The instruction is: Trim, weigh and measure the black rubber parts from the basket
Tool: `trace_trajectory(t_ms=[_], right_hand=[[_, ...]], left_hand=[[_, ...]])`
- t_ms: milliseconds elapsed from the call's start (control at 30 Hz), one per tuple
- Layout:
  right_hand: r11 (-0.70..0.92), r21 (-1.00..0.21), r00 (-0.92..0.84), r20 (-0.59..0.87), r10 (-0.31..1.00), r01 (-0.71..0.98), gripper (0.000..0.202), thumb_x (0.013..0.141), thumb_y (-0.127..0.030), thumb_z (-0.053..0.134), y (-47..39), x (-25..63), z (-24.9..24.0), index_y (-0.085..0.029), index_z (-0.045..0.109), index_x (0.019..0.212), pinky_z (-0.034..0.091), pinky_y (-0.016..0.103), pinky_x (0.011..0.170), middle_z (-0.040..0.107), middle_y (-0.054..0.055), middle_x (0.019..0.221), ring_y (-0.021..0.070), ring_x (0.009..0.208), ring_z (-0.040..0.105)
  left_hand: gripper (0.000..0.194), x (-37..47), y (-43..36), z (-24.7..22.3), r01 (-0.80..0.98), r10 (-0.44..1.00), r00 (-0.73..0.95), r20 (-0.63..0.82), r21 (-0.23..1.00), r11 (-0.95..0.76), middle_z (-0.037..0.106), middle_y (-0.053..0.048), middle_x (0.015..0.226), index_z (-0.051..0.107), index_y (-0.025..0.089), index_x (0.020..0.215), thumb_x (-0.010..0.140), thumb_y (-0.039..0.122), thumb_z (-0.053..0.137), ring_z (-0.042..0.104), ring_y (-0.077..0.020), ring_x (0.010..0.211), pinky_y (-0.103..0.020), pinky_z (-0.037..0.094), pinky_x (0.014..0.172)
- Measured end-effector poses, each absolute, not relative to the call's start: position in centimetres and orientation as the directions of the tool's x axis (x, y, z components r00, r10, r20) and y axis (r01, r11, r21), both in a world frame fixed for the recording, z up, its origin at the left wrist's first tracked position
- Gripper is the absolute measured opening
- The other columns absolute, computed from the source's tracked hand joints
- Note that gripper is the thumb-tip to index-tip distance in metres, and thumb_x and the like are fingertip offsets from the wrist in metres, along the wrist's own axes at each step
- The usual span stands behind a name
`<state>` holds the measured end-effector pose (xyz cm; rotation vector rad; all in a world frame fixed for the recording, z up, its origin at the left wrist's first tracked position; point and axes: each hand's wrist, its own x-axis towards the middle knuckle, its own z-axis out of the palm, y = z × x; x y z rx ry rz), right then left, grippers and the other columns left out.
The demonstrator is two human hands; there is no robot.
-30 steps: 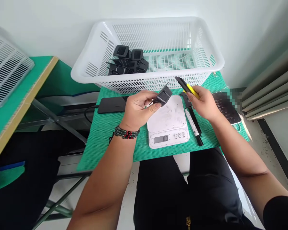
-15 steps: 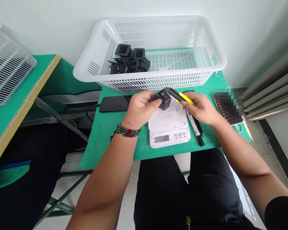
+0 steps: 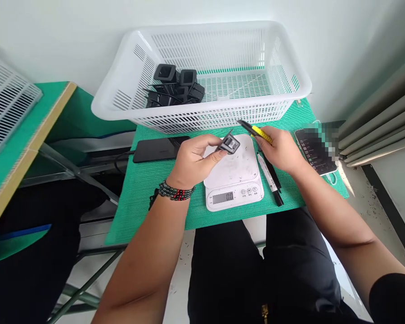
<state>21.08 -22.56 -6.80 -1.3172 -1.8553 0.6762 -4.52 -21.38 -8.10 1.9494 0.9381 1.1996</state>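
standing near a white wall, the green counter is carrying a basket of black parts, a scale and a marker. over the scale i'm seeing the left hand pinching a black piece between its fingers; the right hand is gripping a yellow cutter, tip leftward.
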Motion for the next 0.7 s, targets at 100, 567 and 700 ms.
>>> trace_trajectory(t_ms=[100, 567, 700], right_hand=[[0.305, -0.778, -0.148, 0.269, 0.952, 0.549, 0.031, 0.098, -0.041, 0.059, -22.1, 21.4, -6.8, -0.024, 0.047, 0.075, 0.03, 0.032, 0.062, 0.051, 0.0, 0.068, 0.0172, 0.065, 0.042], [0.307, -0.862, -0.251, 0.218, 0.943, 0.404, 0.02, 0.098, -0.038, 0.058, -22.7, 20.4, -6.7, -0.02, 0.059, 0.088, 0.037, 0.031, 0.063, 0.057, 0.001, 0.074, 0.017, 0.069, 0.05], [0.281, -0.903, -0.257, 0.202, 0.945, 0.325, 0.022, 0.098, -0.038, 0.059, -22.8, 20.5, -6.5, -0.021, 0.057, 0.085, 0.036, 0.029, 0.06, 0.055, 0.0, 0.072, 0.0152, 0.065, 0.049]], left_hand=[[0.037, -4.4, -21.5, -8.3, 0.123, 0.863, 0.263, 0.431, 0.873, -0.473, 0.078, -0.005, 0.084, 0.077, 0.025, 0.091, 0.082, 0.06, 0.084, 0.074, -0.0227, 0.077, -0.04, 0.063, 0.071], [0.058, -5.9, -20.5, -7.3, -0.296, 0.976, 0.097, 0.197, 0.941, -0.161, 0.075, 0.003, 0.124, 0.069, 0.032, 0.102, 0.073, 0.08, 0.082, 0.07, -0.0308, 0.122, -0.042, 0.06, 0.076], [0.041, -5.6, -20.4, -7.7, -0.393, 0.949, 0.163, 0.269, 0.9, -0.187, 0.078, 0.0, 0.112, 0.078, 0.033, 0.1, 0.069, 0.053, 0.096, 0.072, -0.024, 0.102, -0.037, 0.061, 0.071]])
